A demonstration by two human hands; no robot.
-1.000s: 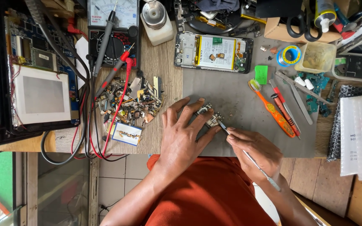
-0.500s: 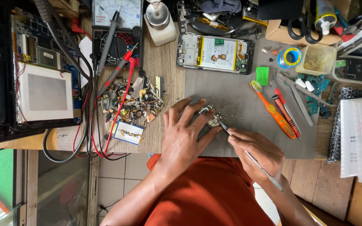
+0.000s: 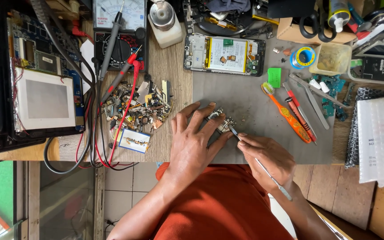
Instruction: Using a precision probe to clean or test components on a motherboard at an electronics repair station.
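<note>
Head view: left hand [image 3: 194, 142] pins a small, light, fragile metal-studded circuit board [image 3: 222, 121] flat on the worktop [image 3: 245, 106] under spread fingertips; right hand [image 3: 265, 155], its grip closed, holds thin steel tweezers [image 3: 258, 162] at the board's edge just beside.

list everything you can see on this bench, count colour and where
small circuit board: one, dark with metal parts, on the grey mat under the left fingers
metal tool: one, silver, thin, in the right hand, tip at the board
grey mat: one, centre of bench
opened phone: one, white battery showing, top of mat
orange toothbrush: one, right side of mat
tweezers: one, silver, right of toothbrush
pile of small parts: one, mixed metal, left of mat
multimeter: one, black, top left, red and black probes
left hand: pressing board
right hand: gripping tool
</note>
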